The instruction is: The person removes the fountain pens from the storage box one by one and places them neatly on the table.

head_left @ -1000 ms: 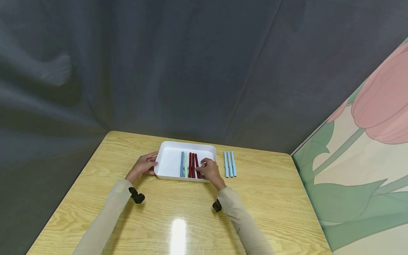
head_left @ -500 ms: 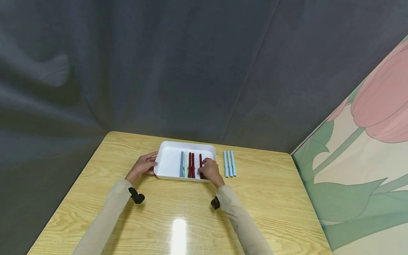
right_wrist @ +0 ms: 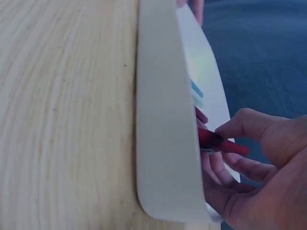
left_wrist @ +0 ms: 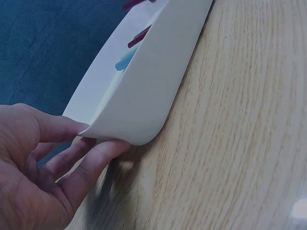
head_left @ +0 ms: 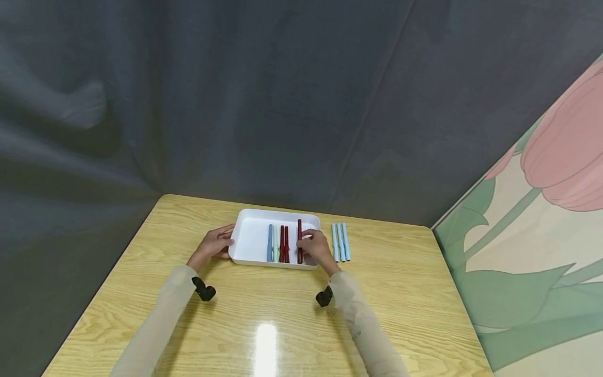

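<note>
My right hand pinches a dark red pen-like stick between thumb and fingers over the right part of the white tray. In the right wrist view the held stick's red end juts out past the thumb. Left of it in the tray lie two more dark red sticks, a pale green stick and a grey-blue stick, side by side. My left hand holds the tray's left end, fingertips against the outer wall at the near corner.
Three light blue sticks lie in a row on the wooden table, just right of the tray. A dark curtain hangs behind the table's far edge. At the right stands a flower-patterned panel.
My right hand has moved the rightmost dark red stick to the right, away from the other two, and it now sits higher in view. My left hand stays at the tray's left end.
</note>
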Available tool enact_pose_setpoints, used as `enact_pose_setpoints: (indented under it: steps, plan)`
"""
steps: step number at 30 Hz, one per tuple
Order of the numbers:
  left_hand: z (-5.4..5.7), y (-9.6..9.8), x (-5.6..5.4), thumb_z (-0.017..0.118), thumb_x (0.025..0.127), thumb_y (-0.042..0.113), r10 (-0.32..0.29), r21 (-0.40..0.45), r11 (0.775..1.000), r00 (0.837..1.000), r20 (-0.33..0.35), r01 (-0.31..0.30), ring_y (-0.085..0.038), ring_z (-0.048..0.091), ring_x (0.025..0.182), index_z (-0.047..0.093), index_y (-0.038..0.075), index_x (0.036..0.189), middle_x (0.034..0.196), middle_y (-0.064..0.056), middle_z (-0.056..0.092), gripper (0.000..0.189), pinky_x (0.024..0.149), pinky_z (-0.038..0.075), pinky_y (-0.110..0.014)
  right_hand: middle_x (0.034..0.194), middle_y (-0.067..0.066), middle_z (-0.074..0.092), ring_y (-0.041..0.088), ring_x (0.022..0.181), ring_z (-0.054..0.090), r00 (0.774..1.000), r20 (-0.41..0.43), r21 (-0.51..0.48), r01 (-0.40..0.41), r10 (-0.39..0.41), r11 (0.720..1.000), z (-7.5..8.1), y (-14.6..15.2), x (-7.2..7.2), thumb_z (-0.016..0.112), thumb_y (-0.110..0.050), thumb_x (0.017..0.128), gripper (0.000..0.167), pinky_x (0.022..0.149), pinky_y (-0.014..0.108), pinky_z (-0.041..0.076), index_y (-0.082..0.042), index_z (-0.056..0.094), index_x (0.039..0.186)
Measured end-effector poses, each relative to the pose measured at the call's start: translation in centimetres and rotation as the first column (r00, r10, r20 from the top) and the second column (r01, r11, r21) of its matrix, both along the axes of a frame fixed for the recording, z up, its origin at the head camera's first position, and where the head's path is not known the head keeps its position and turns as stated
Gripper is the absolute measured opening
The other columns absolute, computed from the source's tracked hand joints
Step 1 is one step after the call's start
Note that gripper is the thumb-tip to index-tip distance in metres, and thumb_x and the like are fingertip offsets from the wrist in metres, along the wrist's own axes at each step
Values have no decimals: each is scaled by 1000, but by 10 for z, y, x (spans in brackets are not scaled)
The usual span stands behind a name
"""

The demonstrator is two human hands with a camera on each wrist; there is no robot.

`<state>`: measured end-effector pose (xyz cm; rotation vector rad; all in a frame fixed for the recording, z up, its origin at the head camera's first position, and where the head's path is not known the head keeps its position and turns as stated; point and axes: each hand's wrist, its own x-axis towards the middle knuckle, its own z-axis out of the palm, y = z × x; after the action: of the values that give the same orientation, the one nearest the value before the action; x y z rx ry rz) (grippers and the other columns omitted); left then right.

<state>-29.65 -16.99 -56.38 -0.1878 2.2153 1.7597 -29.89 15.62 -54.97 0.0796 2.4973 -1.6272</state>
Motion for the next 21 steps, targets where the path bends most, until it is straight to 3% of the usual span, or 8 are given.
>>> enact_pose_setpoints:
  steps: [7, 21]
  plan:
    - [0, 0, 0, 59, 103, 2, 4, 9, 1000, 1000, -2, -4, -36, 70, 116, 38, 12, 163, 158, -26, 46, 65, 65, 64, -30, 96, 21, 72, 33, 75, 74, 1000, -8, -159, -16, 15, 987, 12, 14, -2, 68, -1, 95, 33, 73, 56, 64, 10, 65, 126]
    - [-4, -3, -3, 58, 103, 3, 8, 8, 1000, 1000, 4, -8, -25, 73, 105, 39, 13, 163, 158, -25, 47, 63, 63, 62, -27, 98, 17, 70, 21, 76, 71, 1000, -23, -184, 16, -21, 983, 23, 43, -4, 67, -1, 97, 39, 70, 45, 65, 12, 62, 134]
